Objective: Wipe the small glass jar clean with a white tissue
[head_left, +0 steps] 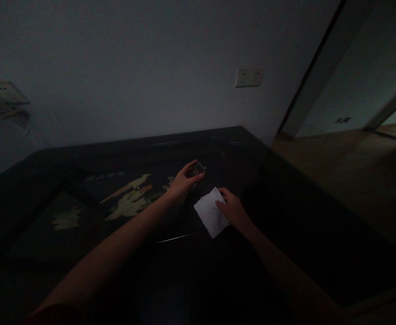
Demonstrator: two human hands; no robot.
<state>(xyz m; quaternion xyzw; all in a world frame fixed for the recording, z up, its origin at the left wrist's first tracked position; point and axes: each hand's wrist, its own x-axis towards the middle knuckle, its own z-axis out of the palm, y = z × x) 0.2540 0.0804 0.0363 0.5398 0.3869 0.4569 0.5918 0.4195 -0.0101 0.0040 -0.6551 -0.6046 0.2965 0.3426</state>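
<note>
My left hand (183,181) is closed around a small clear glass object (199,169), its thumb and fingers on either side. The room is dim, and I cannot make out the exact kind of this glass piece. To the right and nearer to me, my right hand (232,208) pinches a white paper tissue (210,212) between thumb and fingers. The tissue hangs flat, roughly square, with faint marks on it. A short gap separates the tissue from the glass object. Both hands are over a dark, glossy tabletop (171,257).
A pale bird-and-leaf picture (130,198) decorates the tabletop's left part. Behind the table rises a grey wall with a double socket (248,77). More sockets (6,97) are at the far left. Wooden floor (320,158) shows beyond the table's right edge.
</note>
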